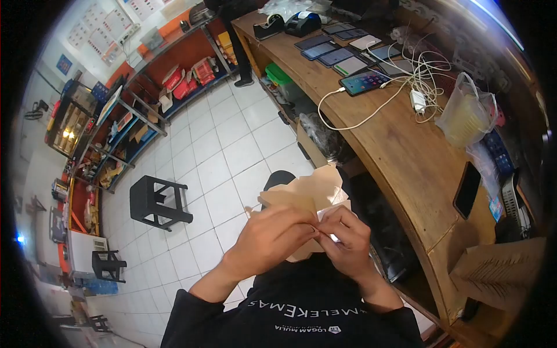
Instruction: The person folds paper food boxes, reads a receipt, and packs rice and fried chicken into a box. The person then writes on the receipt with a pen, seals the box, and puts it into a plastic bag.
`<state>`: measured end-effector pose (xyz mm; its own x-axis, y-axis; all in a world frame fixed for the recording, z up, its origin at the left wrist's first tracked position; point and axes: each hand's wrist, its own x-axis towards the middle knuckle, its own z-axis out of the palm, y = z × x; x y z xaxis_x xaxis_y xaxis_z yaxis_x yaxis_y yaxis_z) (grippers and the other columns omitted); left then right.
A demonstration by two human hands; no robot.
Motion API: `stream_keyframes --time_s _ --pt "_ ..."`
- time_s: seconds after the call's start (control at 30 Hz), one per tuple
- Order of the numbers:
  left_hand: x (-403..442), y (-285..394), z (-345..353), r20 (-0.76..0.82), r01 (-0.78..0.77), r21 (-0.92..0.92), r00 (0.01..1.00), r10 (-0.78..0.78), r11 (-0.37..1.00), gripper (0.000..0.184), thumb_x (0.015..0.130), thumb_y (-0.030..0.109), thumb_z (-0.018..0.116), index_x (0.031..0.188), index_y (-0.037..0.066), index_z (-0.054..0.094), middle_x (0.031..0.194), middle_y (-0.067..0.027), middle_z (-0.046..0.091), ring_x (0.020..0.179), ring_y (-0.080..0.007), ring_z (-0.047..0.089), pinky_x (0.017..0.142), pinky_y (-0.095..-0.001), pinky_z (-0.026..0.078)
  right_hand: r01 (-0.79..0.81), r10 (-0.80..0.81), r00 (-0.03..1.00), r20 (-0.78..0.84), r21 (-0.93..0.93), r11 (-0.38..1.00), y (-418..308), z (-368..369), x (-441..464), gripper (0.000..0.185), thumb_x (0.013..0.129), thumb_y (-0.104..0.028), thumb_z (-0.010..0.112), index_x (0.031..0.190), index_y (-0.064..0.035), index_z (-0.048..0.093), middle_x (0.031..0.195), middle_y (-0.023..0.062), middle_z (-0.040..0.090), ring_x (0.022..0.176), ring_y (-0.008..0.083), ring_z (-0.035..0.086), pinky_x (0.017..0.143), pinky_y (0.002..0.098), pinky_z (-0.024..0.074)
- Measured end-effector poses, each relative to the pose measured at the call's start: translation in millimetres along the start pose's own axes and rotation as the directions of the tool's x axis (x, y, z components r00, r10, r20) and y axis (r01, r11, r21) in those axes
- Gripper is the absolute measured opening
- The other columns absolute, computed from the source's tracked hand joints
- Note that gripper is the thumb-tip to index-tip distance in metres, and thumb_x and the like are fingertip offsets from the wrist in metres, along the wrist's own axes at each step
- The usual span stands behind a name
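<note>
Over my lap I hold a light brown paper box (304,191), its flaps spread and standing partly up at the far side. My left hand (272,236) pinches its near edge, with the fingers bent inward. Close against it, my right hand (346,239) grips the same edge between thumb and fingers. The fingertips of both hands almost meet at a fold in the middle. Part of the box below the hands is covered by them. A bright patch of light falls on its inner right side.
To my right runs a wooden counter (400,174) with several phones, one lit phone (364,82), tangled white cables (415,75), a plastic bag (467,119) and a dark phone (467,189). A cardboard box (499,278) stands near. Black stool (158,202) on the tiles; a person's leg (238,52) beyond.
</note>
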<state>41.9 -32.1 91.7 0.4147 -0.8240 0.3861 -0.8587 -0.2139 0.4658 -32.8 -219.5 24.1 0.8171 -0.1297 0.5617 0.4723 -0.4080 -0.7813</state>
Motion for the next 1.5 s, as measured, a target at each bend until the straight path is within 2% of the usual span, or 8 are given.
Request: stream_keyframes --time_s 0.1,0.27,0.5,0.97,1.07,1.3,1.43,1.5 --pt "5 12 -1 -0.5 0.265 0.061 0.842 -0.201 0.962 0.055 0.069 0.025 0.094 0.109 0.002 0.064 0.112 -0.0095 0.067 0.103 -0.0236 0.067 0.095 -0.0393 0.05 -0.066 0.066 0.998 -0.004 0.045 0.997 -4 -10 1 0.021 0.074 0.004 0.082 0.094 -0.0002 0.076 0.083 0.01 0.064 0.075 0.0234 0.066 0.066 0.0327 0.0522" --pt "-39 -27 5 0.212 0.545 -0.67 0.792 -0.573 0.504 0.051 0.081 0.015 0.088 0.123 -0.003 0.063 0.107 -0.0103 0.073 0.098 -0.0125 0.067 0.086 -0.0302 0.055 -0.049 0.055 0.997 -0.051 0.119 0.992 -4 -24 13 0.017 0.079 0.002 0.082 0.095 -0.001 0.077 0.083 0.0085 0.065 0.074 0.0185 0.065 0.065 0.0301 0.0508" --pt "-34 -10 7 0.33 0.546 -0.811 0.724 -0.606 0.211 0.047 0.079 0.012 0.088 0.118 -0.003 0.068 0.106 -0.007 0.075 0.096 -0.0126 0.068 0.087 -0.0292 0.054 0.215 -0.202 0.973 0.115 -0.109 0.971 -4 -19 11 0.043 0.067 0.002 0.083 0.109 -0.0081 0.078 0.085 0.0047 0.059 0.074 0.0187 0.061 0.064 0.0311 0.0505" --pt "-65 30 -5 0.32 0.453 -0.829 0.865 -0.387 0.327 0.043 0.085 0.01 0.082 0.123 -0.001 0.067 0.111 -0.0061 0.073 0.102 -0.0132 0.065 0.089 -0.0303 0.052 0.378 -0.407 0.871 0.276 0.153 0.913 -47 -37 -8 0.04 0.068 0.002 0.082 0.107 -0.0079 0.078 0.092 0.0078 0.06 0.075 0.0197 0.063 0.064 0.0301 0.0532" --pt "-73 37 -5 0.262 0.41 -0.848 0.875 -0.408 0.335 0.043 0.086 0.01 0.081 0.124 0.001 0.064 0.113 -0.0039 0.07 0.104 -0.0122 0.063 0.091 -0.0299 0.05 0.447 -0.42 0.886 0.199 -0.121 0.886 -61 -25 -30 0.047 0.07 0.002 0.077 0.117 -0.0065 0.075 0.098 0.0107 0.062 0.083 0.0241 0.064 0.071 0.0332 0.0552" --pt "-80 41 12 0.092 0.305 -0.822 0.904 -0.417 0.48 0.031 0.088 0.007 0.079 0.11 0.006 0.056 0.103 0.0007 0.063 0.097 -0.008 0.058 0.087 -0.0258 0.048 0.277 -0.291 0.956 0.035 -0.43 0.859 -72 29 -98 0.047 0.085 0.003 0.061 0.132 0.0091 0.061 0.126 0.0262 0.06 0.114 0.0429 0.062 0.095 0.0468 0.0538" --pt "-94 35 18 0.057 0.388 -0.736 0.852 -0.521 0.554 0.034 0.087 0.008 0.079 0.112 0.004 0.057 0.104 -0.0008 0.064 0.097 -0.008 0.058 0.087 -0.0254 0.048 0.075 -0.078 0.996 -0.031 -0.08 0.994 -28 22 -110 0.03 0.093 -0.004 0.057 0.12 0.0078 0.064 0.124 0.0266 0.063 0.114 0.0442 0.062 0.097 0.0514 0.051" --pt "-100 34 13 -0.027 0.4 -0.711 0.807 -0.59 0.579 0.04 0.084 0.013 0.083 0.112 0.004 0.057 0.102 -0.0007 0.064 0.094 -0.0078 0.058 0.084 -0.0255 0.048 -0.148 0.091 0.985 -0.15 -0.426 0.893 -3 -5 -91 0.029 0.097 -0.019 0.06 0.114 0.0046 0.064 0.119 0.0233 0.063 0.106 0.0409 0.061 0.092 0.0486 0.0474"
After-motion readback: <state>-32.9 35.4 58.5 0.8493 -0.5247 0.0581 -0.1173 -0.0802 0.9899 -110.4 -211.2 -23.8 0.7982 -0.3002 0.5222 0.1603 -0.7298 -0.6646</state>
